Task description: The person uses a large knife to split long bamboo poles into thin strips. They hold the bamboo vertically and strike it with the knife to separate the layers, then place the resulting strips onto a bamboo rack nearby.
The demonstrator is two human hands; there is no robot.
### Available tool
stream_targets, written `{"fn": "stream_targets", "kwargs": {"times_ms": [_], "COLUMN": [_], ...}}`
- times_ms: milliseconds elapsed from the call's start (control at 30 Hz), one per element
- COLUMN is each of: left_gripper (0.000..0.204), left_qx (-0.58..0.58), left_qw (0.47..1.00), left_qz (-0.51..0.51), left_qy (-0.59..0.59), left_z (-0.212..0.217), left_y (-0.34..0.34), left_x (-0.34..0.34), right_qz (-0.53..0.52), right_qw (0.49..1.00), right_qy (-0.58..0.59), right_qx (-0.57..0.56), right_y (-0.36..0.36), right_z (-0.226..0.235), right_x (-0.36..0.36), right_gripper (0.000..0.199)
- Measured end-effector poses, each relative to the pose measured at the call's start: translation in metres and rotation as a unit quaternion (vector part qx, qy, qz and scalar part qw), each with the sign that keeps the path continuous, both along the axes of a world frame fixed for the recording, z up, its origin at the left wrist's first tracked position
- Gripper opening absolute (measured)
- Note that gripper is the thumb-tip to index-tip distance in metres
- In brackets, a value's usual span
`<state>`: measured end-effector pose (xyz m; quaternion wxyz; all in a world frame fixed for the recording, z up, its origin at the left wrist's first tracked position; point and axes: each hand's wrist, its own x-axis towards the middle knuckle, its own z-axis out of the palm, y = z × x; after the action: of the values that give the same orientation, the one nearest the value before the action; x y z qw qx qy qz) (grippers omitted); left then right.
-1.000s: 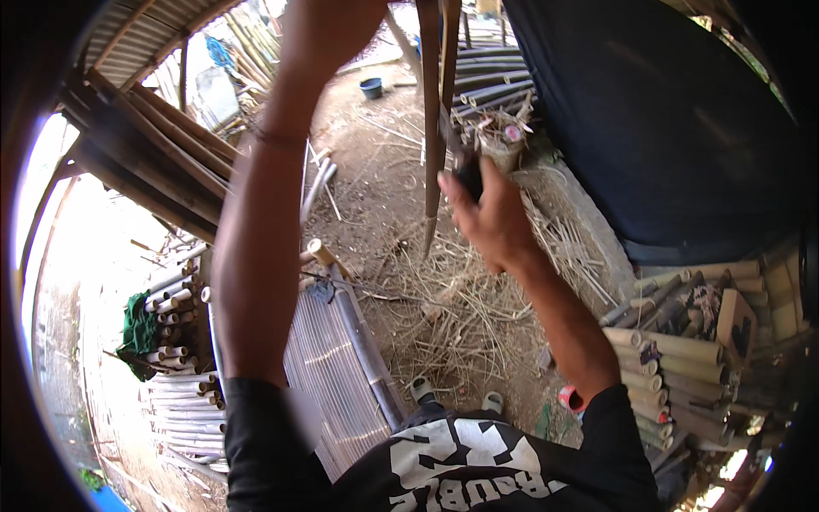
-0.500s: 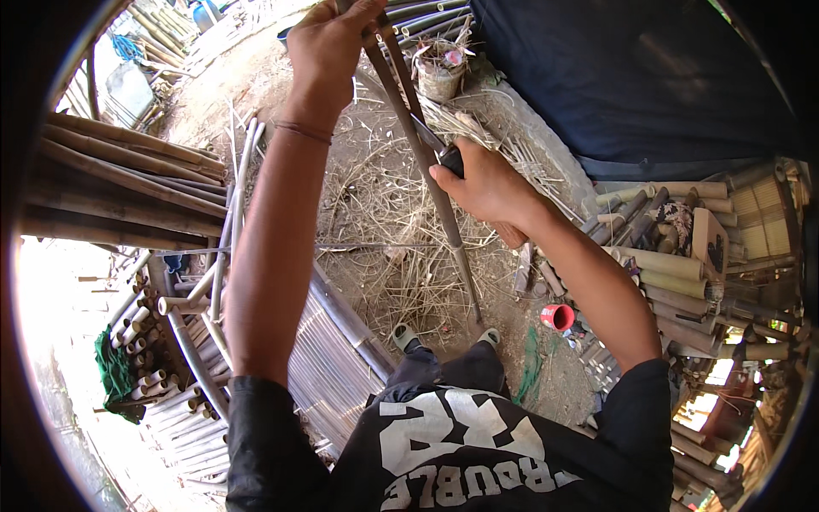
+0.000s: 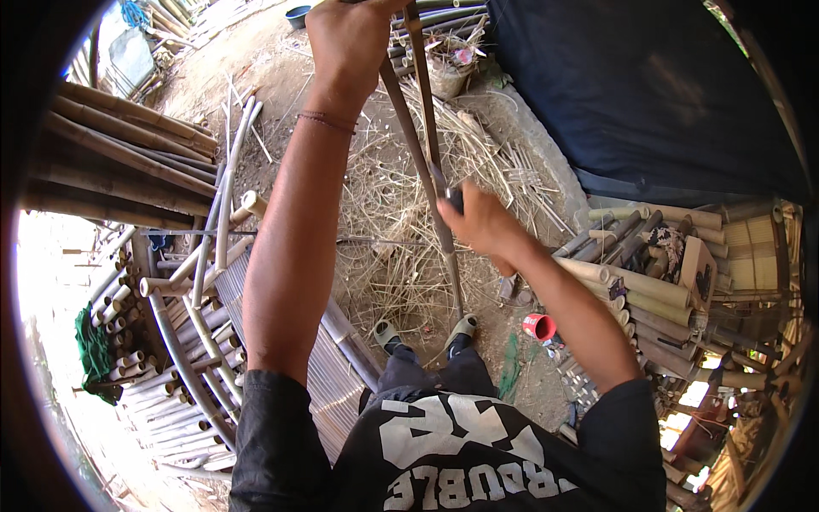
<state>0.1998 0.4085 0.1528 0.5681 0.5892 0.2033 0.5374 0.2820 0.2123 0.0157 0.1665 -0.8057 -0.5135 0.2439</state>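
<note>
A long, thin bamboo pole (image 3: 450,256) stands upright before me, split into two strips at its upper part and whole lower down, its foot near my sandals. My left hand (image 3: 348,43) is closed round the top of the split bamboo at the upper edge; some fingers are cut off by the frame. My right hand (image 3: 479,220) grips a knife (image 3: 455,200) with a dark collar and a brownish handle end showing below the fist. Its blade, partly hidden, sits in the split where the strips come together.
Bamboo shavings (image 3: 401,230) litter the ground. Stacked bamboo poles (image 3: 128,136) lie at left, a slatted bamboo panel (image 3: 341,401) beside my left leg. Cut bamboo lengths (image 3: 653,286) are piled at right, near a red can (image 3: 539,326). A dark sheet (image 3: 648,94) hangs at far right.
My right hand and the knife have moved down along the bamboo, and the split reaches lower with its strips wider apart. My left hand still holds the top. The view has shifted slightly.
</note>
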Motion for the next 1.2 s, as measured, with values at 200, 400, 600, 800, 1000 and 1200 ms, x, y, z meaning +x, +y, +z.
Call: {"fn": "stream_targets", "kwargs": {"times_ms": [200,400,600,800,1000,1200], "left_gripper": [0.043,0.021,0.007,0.012,0.015,0.018], "left_qx": [0.093,-0.081,-0.151,-0.168,-0.148,-0.167], "left_qw": [0.994,0.975,0.984,0.983,0.984,0.984], "left_qz": [0.015,-0.111,-0.076,-0.064,-0.078,-0.037], "left_qy": [0.049,0.177,0.059,0.039,0.068,0.057], "left_z": [-0.04,-0.157,-0.186,-0.185,-0.178,-0.173], "left_y": [0.007,-0.096,-0.118,-0.142,-0.147,-0.161], "left_x": [-0.02,-0.046,-0.04,-0.02,-0.009,0.002], "right_qz": [-0.099,-0.138,-0.139,-0.139,-0.191,-0.121], "right_qw": [0.976,0.974,0.952,0.846,0.75,0.968], "right_qy": [0.108,0.144,0.246,0.513,0.632,0.209], "right_qx": [-0.161,-0.111,-0.118,-0.038,-0.028,-0.065], "right_y": [-0.043,-0.073,-0.091,-0.107,-0.119,-0.18], "right_z": [-0.111,-0.139,-0.134,-0.165,-0.126,-0.195], "right_x": [0.003,-0.016,-0.025,-0.024,-0.011,0.006], "right_gripper": [0.041,0.045,0.043,0.024,0.018,0.036]}}
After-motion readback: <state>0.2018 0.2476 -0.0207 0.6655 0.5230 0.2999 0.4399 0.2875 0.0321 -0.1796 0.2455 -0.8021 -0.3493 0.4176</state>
